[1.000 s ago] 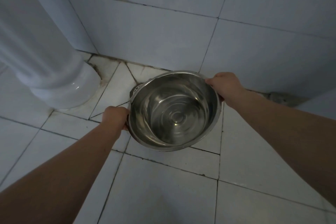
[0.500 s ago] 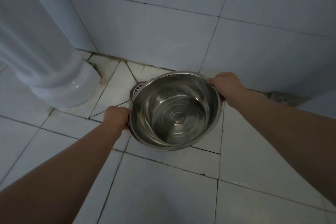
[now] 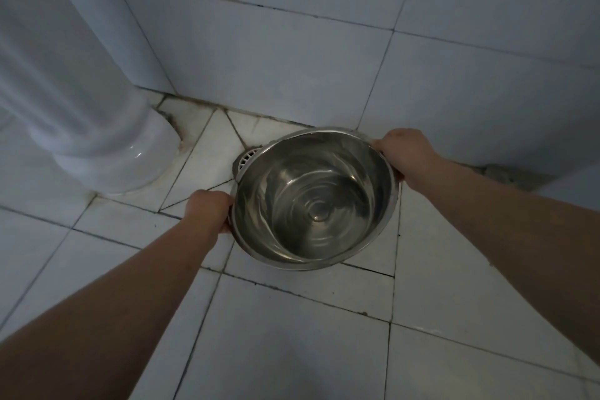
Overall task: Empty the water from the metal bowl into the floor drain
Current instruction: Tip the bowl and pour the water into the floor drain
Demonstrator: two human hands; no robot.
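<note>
A shiny metal bowl with rippling water in it hangs above the tiled floor, close to the wall. My left hand grips its near-left rim and my right hand grips its far-right rim. The bowl is held roughly level. Just past its left rim a slice of the round floor drain with a white grate shows; the bowl hides the rest of it.
A white ceramic pedestal stands on the floor at the left. A tiled wall rises right behind the bowl. Stained floor tiles stretch toward me. A rough patch sits at the wall's foot on the right.
The bowl has shifted slightly to the right and toward me, so more of the drain grate shows at its left rim. Both hands kept their grip.
</note>
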